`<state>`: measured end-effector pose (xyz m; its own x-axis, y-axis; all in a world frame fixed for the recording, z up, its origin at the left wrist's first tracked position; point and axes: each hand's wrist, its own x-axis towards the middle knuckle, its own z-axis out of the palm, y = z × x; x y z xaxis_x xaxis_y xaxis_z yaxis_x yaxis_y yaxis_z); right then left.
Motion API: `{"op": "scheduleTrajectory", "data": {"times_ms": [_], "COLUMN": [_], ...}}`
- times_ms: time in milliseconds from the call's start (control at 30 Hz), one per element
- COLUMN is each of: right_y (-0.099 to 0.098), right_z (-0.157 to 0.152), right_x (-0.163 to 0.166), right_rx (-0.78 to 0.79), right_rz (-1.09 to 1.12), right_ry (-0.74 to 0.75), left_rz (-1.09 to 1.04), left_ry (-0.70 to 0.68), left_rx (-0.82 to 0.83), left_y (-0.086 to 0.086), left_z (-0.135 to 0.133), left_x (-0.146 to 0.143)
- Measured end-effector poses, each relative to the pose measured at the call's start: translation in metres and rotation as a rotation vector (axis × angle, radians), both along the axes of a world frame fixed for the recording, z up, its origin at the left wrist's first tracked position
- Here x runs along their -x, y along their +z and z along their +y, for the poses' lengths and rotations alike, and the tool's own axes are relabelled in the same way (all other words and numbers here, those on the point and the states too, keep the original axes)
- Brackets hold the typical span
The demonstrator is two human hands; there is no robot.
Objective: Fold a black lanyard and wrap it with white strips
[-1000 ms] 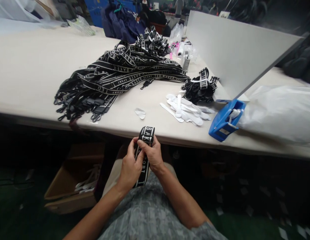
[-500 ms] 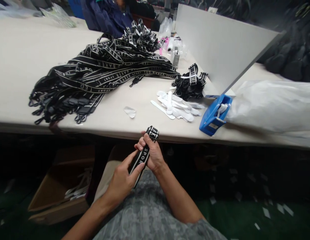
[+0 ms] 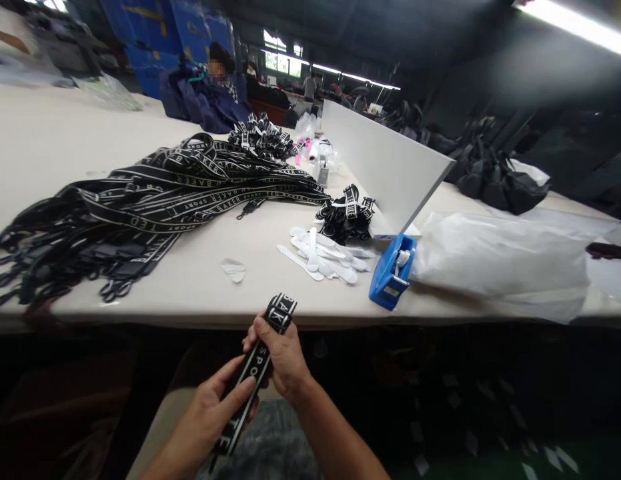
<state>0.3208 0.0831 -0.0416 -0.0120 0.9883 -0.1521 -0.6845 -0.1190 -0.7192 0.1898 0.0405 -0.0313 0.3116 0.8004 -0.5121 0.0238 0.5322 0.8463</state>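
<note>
A black webbing strap (image 3: pixel 255 363) with white edge stripes and lettering lies folded between my two hands, below the table's front edge. My right hand (image 3: pixel 280 350) grips its upper end, where the folds and a buckle sit, with the thumb on top. Lower down, my left hand (image 3: pixel 215 400) is closed round the same strap, its thumb pressing along the face. The strap's lower end hangs past my left hand. On the table ahead lies a long pile of similar straps (image 3: pixel 160 200) with dark hooks at the near left end.
White plastic strips (image 3: pixel 325 253) lie beside a tied strap bundle (image 3: pixel 347 213). A blue tape dispenser (image 3: pixel 393 273) stands near the edge, before an upright white board (image 3: pixel 380 160). Right of it is a white plastic sheet (image 3: pixel 490 257). People (image 3: pixel 220 67) are farther back.
The camera view has tilted up, bringing the far room into sight. My hands keep hold of the strap; more of its lower end shows below my left hand.
</note>
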Motion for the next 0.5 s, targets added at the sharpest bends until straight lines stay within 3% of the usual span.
{"op": "scheduleTrajectory", "data": {"times_ms": [67,133,233,300,400,500], "right_y": [-0.002,0.002,0.015,0.022,0.027,0.027], "right_z": [0.004,0.02,0.065,0.098,0.137,0.154], "right_x": [-0.018,-0.042,-0.075,-0.088,-0.093,-0.092], "right_rx": [-0.026,-0.132,-0.202,-0.129,0.002,0.073], "right_rz": [-0.099,-0.374,-1.162,-1.505,-1.72,-1.863], "right_ry": [0.197,0.253,-0.001,-0.105,-0.053,0.062], "left_rz": [0.046,0.088,0.158,0.182,0.187,0.17], "left_ry": [0.045,0.1,0.164,0.184,0.237,0.278], "left_rx": [-0.019,-0.034,-0.064,-0.095,-0.138,-0.14], "left_y": [-0.005,-0.011,-0.019,-0.022,-0.023,-0.022], "left_z": [-0.006,-0.009,-0.007,-0.005,-0.004,-0.008], "left_x": [0.005,0.017,0.041,0.055,0.064,0.062]}}
